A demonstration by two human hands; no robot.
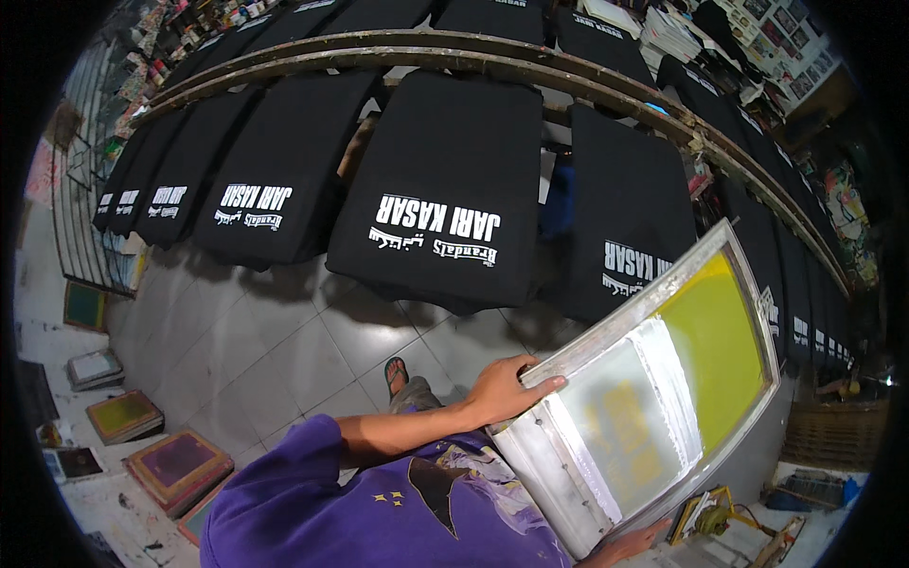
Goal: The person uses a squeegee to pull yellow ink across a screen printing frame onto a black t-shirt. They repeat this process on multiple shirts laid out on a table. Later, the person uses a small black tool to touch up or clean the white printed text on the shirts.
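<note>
One head-worn fisheye view looks steeply down, close over the screen-printing frame (653,388), towards the tiled floor (256,350).

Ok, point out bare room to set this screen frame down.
Bare tiled floor lies between the hanging black shirts and the sandalled foot. Crowded: stacked frames at lower left, shirts filling the rail. Left hand and right hand hold the screen frame.

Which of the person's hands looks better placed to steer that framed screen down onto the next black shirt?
Probably the left hand: it grips the top edge of the screen frame, on the side facing the black shirts. The right hand only shows at the frame's lower corner, mostly hidden, apparently bearing its weight.
</note>
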